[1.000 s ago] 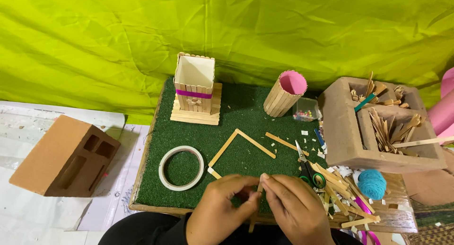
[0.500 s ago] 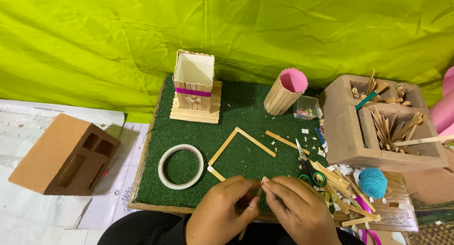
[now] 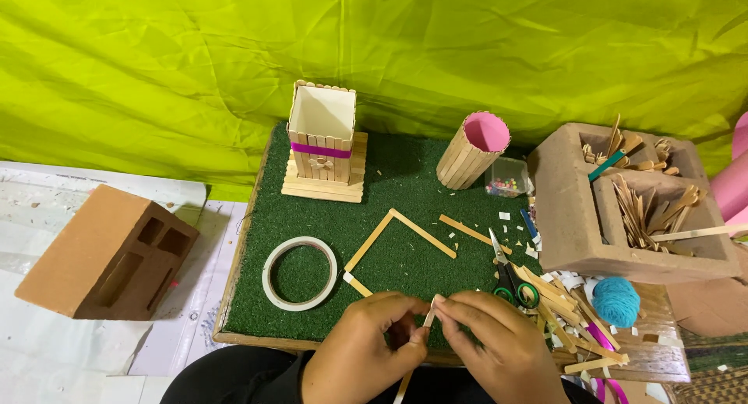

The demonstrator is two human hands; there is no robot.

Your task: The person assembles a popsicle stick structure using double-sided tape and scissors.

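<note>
Both my hands meet at the near edge of a green turf mat (image 3: 405, 194). My left hand (image 3: 366, 349) and my right hand (image 3: 491, 345) pinch a thin wooden craft stick (image 3: 428, 319) between their fingertips; the stick runs down between the hands. Just beyond them on the mat lie two sticks joined in an angle (image 3: 397, 231), with a third stick (image 3: 357, 282) running on from the left end, and a loose stick (image 3: 474, 234). A roll of white tape (image 3: 300, 272) lies to the left of my left hand.
A square stick box with a pink band (image 3: 321, 139) and a round stick cup with pink lining (image 3: 472, 149) stand at the back. Green-handled scissors (image 3: 510, 279), loose sticks, a blue yarn ball (image 3: 615, 301) and a hollow brick holding sticks (image 3: 623, 201) are on the right. Another brick (image 3: 105, 252) lies left.
My hands have stayed at the mat's near edge, shifting their fingers on the stick; it now stands more upright between them.
</note>
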